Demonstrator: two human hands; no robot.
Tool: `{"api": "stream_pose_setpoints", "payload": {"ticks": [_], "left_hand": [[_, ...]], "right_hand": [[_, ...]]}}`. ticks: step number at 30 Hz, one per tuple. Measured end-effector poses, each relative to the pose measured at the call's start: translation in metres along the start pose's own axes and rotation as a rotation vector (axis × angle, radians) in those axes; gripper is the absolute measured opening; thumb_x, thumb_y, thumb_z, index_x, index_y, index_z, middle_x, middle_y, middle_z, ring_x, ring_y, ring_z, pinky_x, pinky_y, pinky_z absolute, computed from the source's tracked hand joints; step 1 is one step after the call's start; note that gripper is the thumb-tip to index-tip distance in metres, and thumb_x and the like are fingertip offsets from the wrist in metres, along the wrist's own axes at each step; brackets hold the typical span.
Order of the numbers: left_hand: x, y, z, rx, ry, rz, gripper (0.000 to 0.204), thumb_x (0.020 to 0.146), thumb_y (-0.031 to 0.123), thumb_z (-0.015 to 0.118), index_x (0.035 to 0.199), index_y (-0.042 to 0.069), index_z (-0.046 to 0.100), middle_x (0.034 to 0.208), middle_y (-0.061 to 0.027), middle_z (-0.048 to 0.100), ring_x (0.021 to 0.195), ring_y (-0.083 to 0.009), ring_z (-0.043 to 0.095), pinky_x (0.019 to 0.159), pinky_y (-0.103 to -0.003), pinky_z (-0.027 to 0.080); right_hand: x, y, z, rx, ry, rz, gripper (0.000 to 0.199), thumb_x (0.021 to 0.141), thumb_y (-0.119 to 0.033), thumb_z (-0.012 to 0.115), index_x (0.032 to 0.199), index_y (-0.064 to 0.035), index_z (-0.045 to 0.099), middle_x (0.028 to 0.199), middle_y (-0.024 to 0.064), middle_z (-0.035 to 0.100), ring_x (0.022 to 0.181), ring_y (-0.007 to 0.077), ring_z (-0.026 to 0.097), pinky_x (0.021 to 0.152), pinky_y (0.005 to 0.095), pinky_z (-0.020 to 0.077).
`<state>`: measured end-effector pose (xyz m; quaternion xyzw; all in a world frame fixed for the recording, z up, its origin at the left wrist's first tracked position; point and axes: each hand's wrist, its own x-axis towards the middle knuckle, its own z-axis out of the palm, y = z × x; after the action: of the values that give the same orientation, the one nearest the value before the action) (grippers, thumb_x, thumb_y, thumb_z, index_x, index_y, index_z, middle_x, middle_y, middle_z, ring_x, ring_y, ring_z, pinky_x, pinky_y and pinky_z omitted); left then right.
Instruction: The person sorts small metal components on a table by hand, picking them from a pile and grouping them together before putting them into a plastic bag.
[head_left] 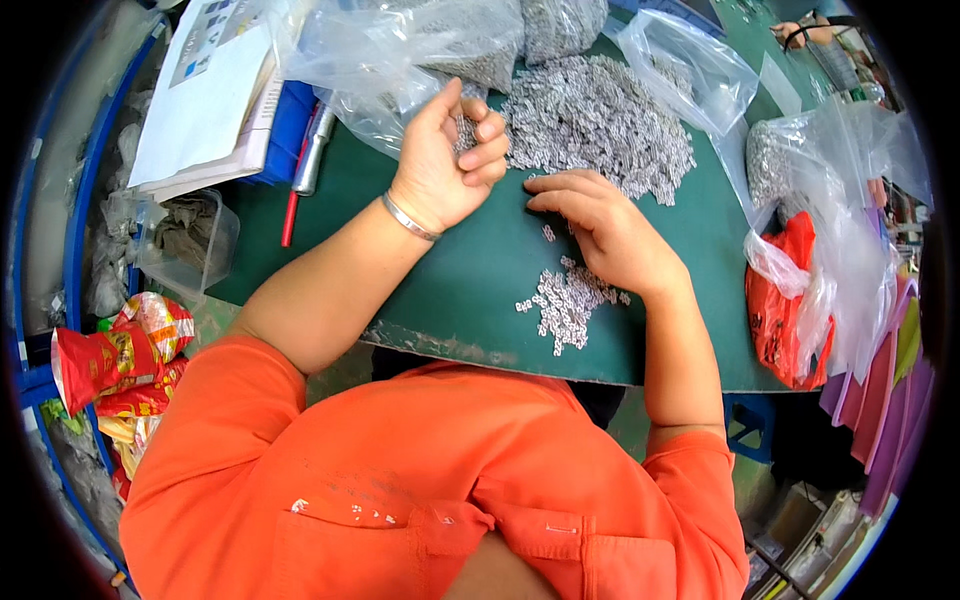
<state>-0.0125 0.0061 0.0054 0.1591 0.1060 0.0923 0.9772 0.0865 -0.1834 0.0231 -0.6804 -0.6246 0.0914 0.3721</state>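
Observation:
My left hand (447, 165) is raised over the green table (345, 210), palm side showing, its fingers curled in and the thumb stretched up. Small grey bits show between thumb and fingers; whether they lie in the hand or behind it is unclear. At the near edge of a large heap of small grey metal pieces (600, 120) rests my right hand (605, 225), back upward, fingers stretched leftward and the thumb mostly hidden. Below its palm, close to the table's front edge, lies a smaller scatter of the same pieces (565, 305).
Clear plastic bags (375, 50) of grey pieces crowd the back. Left are papers (205, 100), a blue tray (290, 130), a red pen (296, 190) and a plastic tub (200, 240). A red bag (790, 300) hangs at right. Another person's hand (790, 35) shows far right.

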Motion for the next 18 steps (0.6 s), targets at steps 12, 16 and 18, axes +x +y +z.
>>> {"api": "stream_pose_setpoints", "payload": {"ticks": [12, 16, 18], "left_hand": [[0.002, -0.003, -0.004, 0.013, -0.034, -0.036, 0.036, 0.099, 0.034, 0.038, 0.079, 0.007, 0.050, 0.069, -0.0024, 0.044, 0.046, -0.0085, 0.032, 0.038, -0.021, 0.024], [0.000, -0.002, -0.004, 0.018, -0.022, -0.030, 0.035, 0.099, 0.034, 0.039, 0.080, 0.007, 0.049, 0.069, -0.0023, 0.044, 0.046, -0.0084, 0.032, 0.038, -0.021, 0.024], [0.000, -0.003, -0.004, 0.015, -0.020, -0.038, 0.034, 0.099, 0.034, 0.040, 0.080, 0.007, 0.049, 0.069, -0.0023, 0.044, 0.046, -0.0084, 0.032, 0.038, -0.021, 0.024]], "right_hand": [[-0.014, 0.002, -0.012, -0.027, 0.009, 0.141, 0.017, 0.070, -0.002, 0.071, 0.083, -0.0012, 0.060, 0.083, 0.0096, 0.062, 0.072, 0.0253, 0.061, 0.066, 0.0346, 0.0492], [-0.013, -0.002, -0.018, 0.143, -0.057, 0.308, 0.015, 0.069, 0.002, 0.069, 0.081, -0.0013, 0.060, 0.080, 0.0071, 0.060, 0.069, 0.0208, 0.059, 0.063, 0.0301, 0.0482], [-0.017, -0.001, -0.023, 0.293, -0.148, 0.246, 0.015, 0.069, 0.003, 0.068, 0.081, -0.0013, 0.060, 0.079, 0.0057, 0.059, 0.069, 0.0190, 0.059, 0.062, 0.0287, 0.0476]]}}
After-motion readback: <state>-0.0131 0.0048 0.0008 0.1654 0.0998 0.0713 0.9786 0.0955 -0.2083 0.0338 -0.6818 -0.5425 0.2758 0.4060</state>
